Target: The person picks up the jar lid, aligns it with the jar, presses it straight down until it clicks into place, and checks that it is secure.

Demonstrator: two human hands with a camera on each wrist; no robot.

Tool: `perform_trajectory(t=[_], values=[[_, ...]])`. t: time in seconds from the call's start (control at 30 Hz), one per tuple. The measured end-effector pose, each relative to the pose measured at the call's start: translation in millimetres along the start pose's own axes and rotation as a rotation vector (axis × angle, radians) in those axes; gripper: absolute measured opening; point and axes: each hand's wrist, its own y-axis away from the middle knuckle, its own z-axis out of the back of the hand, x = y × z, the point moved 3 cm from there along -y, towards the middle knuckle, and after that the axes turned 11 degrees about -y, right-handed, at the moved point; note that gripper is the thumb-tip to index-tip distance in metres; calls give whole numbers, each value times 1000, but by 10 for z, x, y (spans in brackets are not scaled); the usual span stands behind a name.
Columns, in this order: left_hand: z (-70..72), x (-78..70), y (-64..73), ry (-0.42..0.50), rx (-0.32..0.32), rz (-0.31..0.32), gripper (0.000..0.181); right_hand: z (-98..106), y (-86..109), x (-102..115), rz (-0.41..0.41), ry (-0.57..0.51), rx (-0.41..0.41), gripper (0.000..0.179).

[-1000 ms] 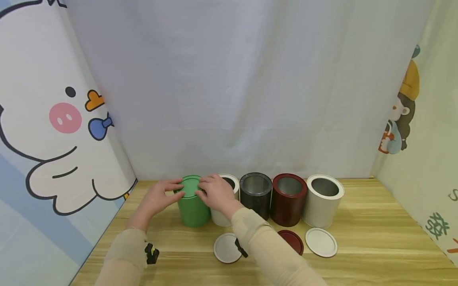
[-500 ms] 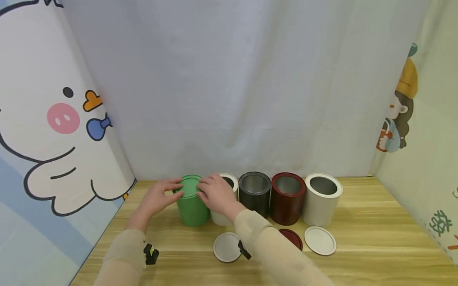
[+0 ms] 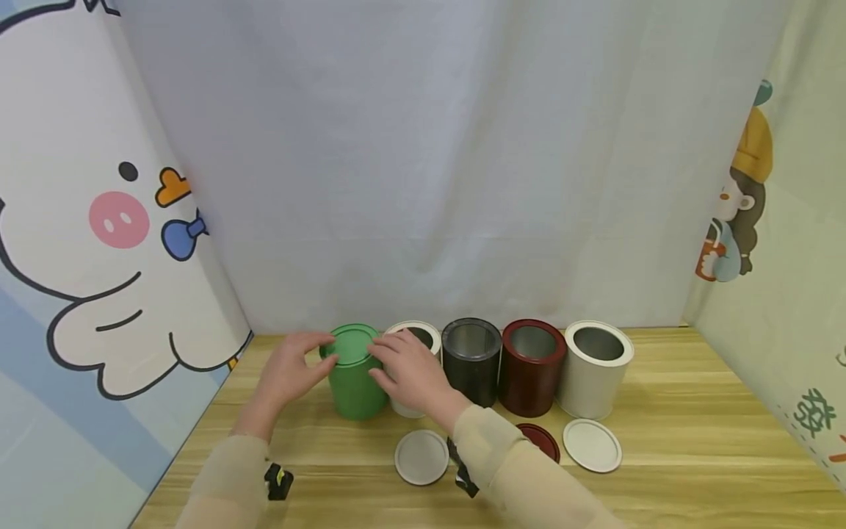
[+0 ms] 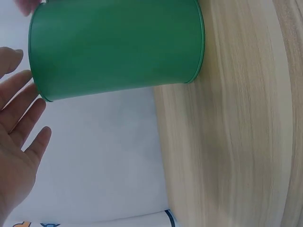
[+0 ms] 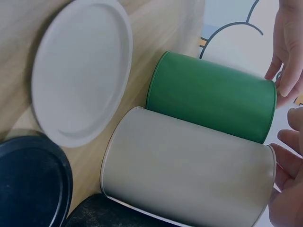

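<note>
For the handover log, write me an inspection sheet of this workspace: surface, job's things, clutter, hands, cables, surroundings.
Surface: wood-grain table.
Job's things: green can, green lid on top; beside it in a row, open: white can, black can, dark red can, end white can. Loose in front: grey-white lid, black lid, dark red lid, white lid.
Clutter: nothing seen.
Hands: left hand and right hand at opposite sides of the green can's top; firm contact cannot be told.
Cables: nothing seen.
Surroundings: pale curtain behind; cartoon-printed panels either side.
</note>
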Motion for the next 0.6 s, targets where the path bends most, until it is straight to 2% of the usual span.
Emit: perform_trajectory(t=[0.17, 0.33, 0.47, 0.6], values=[[41, -83, 53, -1, -12, -7, 35, 45, 117, -6, -7, -57, -4, 40], [78, -204, 103, -19, 2, -30, 39, 80, 222, -16, 35, -76, -34, 40], [90, -347, 129, -37, -12, -95, 41, 108, 302, -22, 66, -62, -53, 41], [73, -486, 146, -50, -78, -185, 41, 129, 387, -34, 66, -60, -39, 43]])
